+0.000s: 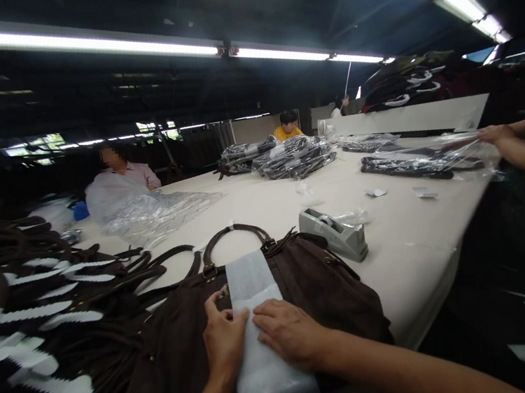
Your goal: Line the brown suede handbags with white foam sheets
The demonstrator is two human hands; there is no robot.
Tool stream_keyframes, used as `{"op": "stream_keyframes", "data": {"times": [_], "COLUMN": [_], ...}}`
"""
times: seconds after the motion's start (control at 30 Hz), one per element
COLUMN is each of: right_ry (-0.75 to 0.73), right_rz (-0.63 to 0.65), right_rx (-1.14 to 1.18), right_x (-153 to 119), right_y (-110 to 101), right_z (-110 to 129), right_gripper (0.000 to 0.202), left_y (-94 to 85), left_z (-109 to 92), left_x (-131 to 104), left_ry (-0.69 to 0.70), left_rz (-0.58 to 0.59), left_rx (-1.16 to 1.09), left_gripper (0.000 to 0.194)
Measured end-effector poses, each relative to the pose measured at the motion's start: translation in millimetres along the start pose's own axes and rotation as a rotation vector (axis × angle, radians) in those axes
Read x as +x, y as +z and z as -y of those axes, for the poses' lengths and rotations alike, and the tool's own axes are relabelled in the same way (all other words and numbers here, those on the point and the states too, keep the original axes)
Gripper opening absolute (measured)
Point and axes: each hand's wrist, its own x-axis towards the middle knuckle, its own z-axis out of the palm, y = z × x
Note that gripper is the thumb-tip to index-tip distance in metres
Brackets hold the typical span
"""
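Both hands (258, 340), fingers loosely bent, press white wrap (262, 356) on brown bag (305, 276); tape dispenser (333, 233) right, on tabletop (410, 246).

Under my hands, the strip (263, 362) looks pale, thin and a bit wrinkly, like soft foam or paper. Around it, the brown bag (176, 343) looks like matt cloth, with small shiny metal bits. Just past my hands, the grey tape holder (333, 235) looks like smooth, hard plastic. Farther away, the wrapped bags (293, 157) have clear, shiny, crinkly plastic on them. The white table top (263, 203) looks smooth and dull.
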Motion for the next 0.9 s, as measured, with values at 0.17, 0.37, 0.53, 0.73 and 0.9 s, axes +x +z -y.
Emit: {"op": "stream_keyframes", "data": {"times": [0.17,0.37,0.53,0.73,0.9], "right_ry": [-0.01,0.027,0.09,0.363,0.58], "right_rz": [-0.024,-0.068,-0.152,-0.262,-0.372], "right_rx": [0.115,0.408,0.752,1.13,1.234], "right_x": [-7.8,-5.5,-3.1,3.2,15.4], "right_y": [15.8,6.8,10.6,22.7,8.1], "right_z": [-12.3,-19.6,-31.8,-40.7,-33.4], "right_gripper": [0.036,0.028,0.02,0.024,0.006], "left_y": [6.2,-2.8,-11.0,-9.5,-8.6], "left_z": [5.0,6.1,10.1,23.2,26.1], "left_x": [1.1,1.4,-4.7,-15.1,-21.7], "left_ry": [0.079,0.264,0.465,0.61,0.655], "left_rz": [-0.062,-0.096,0.054,0.254,0.289], "left_rx": [0.026,0.012,-0.02,0.098,0.206], "left_gripper": [0.067,0.04,0.037,0.042,0.05]}}
